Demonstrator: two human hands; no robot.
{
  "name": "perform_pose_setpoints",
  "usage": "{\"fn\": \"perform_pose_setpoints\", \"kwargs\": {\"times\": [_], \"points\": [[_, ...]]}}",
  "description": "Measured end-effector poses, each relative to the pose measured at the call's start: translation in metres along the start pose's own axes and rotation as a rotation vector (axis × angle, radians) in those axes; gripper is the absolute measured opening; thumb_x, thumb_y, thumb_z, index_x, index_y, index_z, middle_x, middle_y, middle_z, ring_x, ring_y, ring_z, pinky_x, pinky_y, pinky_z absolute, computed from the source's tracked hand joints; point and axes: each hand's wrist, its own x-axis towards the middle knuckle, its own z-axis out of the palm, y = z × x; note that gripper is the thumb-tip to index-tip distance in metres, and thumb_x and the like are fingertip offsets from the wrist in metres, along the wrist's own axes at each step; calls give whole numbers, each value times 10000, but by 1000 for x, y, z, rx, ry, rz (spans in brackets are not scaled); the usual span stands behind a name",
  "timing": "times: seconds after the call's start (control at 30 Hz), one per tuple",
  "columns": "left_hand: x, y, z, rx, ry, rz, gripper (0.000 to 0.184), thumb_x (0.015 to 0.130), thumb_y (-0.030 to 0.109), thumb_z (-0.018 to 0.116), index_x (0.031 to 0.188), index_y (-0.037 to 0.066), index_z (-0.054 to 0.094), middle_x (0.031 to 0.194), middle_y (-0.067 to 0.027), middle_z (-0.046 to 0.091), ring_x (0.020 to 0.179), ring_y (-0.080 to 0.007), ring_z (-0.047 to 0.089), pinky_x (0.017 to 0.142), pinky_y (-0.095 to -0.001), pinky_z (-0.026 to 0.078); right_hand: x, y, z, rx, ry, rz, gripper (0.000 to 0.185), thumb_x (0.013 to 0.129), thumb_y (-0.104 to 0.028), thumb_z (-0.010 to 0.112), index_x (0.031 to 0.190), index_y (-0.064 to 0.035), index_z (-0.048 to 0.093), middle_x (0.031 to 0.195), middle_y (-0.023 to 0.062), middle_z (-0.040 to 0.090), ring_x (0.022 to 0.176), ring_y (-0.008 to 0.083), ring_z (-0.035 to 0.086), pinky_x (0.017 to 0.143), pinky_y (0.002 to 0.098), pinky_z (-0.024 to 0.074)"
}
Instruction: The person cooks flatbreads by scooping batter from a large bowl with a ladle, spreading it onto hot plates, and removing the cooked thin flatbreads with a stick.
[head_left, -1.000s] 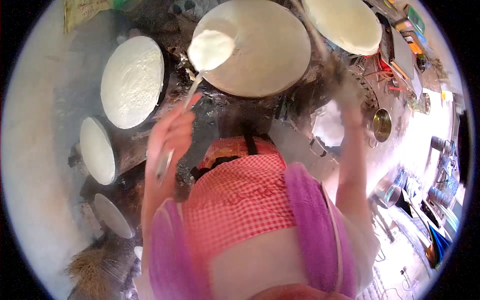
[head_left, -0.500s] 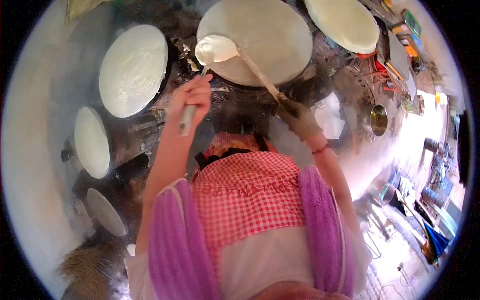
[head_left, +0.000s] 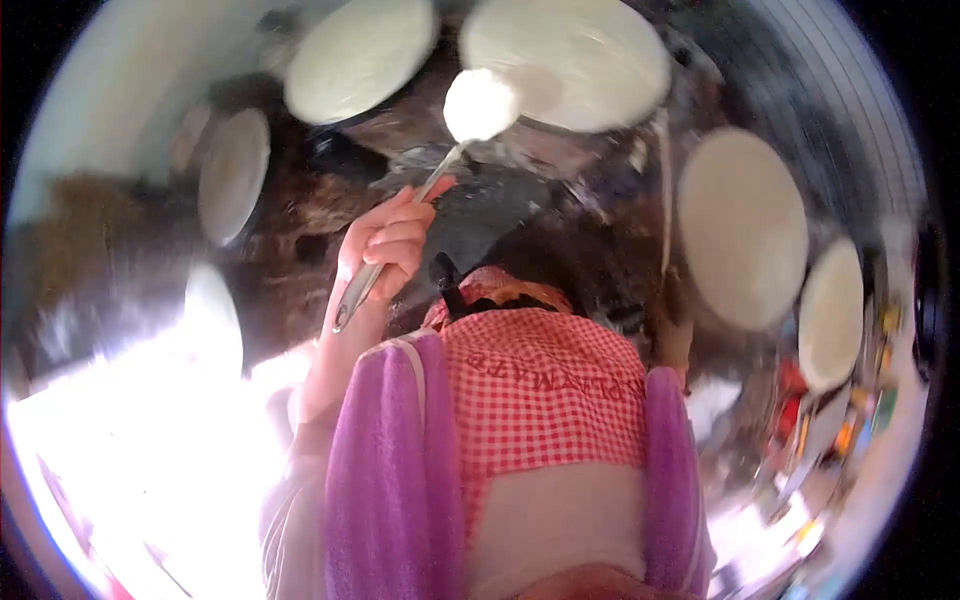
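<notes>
Several pale discs (head_left: 235, 178) at far left; the left hand (head_left: 384, 245) closed round a ladle (head_left: 481, 106) — its white-filled bowl above a white-coated pan's (head_left: 595, 60) near edge — then the blurred right hand (head_left: 673, 308) gripping a stick (head_left: 667, 195) beside another disc (head_left: 743, 230).

Left hand (head_left: 388, 243): wrapped round the handle of a ladle (head_left: 446, 168), tilted up and away
Scoop end: loaded with white stuff (head_left: 481, 105), overlapping the near edge of the top-middle disc (head_left: 600, 65) from this angle
Right hand (head_left: 672, 315): pretty blurry and dark, gripping a long thin stick (head_left: 667, 195), nearly upright in view
Outfit: red-checked apron (head_left: 550, 385), purple towel (head_left: 385, 475) down both sides
Lower left: blown-out glare, tbh
</notes>
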Motion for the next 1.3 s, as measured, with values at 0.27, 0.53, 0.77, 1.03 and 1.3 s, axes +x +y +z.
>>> {"fn": "perform_pose_setpoints", "kwargs": {"times": [0.27, 0.53, 0.77, 1.03, 1.3], "points": [[-189, 167, 26, 11, -41, 701, 343, 1007, 124, 345, 1259, -104, 391, 647, 17, 342, 443, -77, 305, 371, -217, 321, 44, -93, 275, -22, -706, 12, 497, 926, -98, 578, 1399, -95, 425, 1022, 34, 617, 887, 97, 580, 733, 221, 484], [-250, 325, 53, 959, 555, 1003, 324, 1011, 194, 421, 1331, 144, 448, 634, 35, 299, 444, -50, 257, 364, -186, 224, 7, -161, 481, 196, -841, 169, 434, 956, -180, 545, 1367, -86, 445, 879, 20, 617, 595, 36, 510, 473, 185, 412], [-189, 407, 13, 728, 596, 931, 261, 991, 254, 455, 1208, 110, 450, 666, -22, 412, 464, -110, 351, 392, -249, 284, 20, -184, 582, 7, -841, 82, 386, 913, -146, 607, 1292, -112, 545, 904, -32, 624, 708, 30, 558, 476, 174, 435], [-178, 485, -12, 799, 794, 1386, 191, 929, 117, 539, 1100, 35, 513, 683, -59, 529, 553, -161, 497, 478, -301, 402, 66, -117, 638, -184, -762, -290, 337, 917, -236, 588, 1236, -129, 591, 790, 25, 637, 651, 66, 588, 481, 232, 466], [-290, 465, -64, 414, 608, 1674, 355, 927, 128, 524, 1274, 89, 461, 645, 23, 375, 508, -98, 354, 456, -273, 316, 84, -161, 749, -655, -841, -617, 399, 868, -315, 603, 1196, -91, 574, 958, 268, 629, 930, 424, 606, 789, 464, 489]]}}
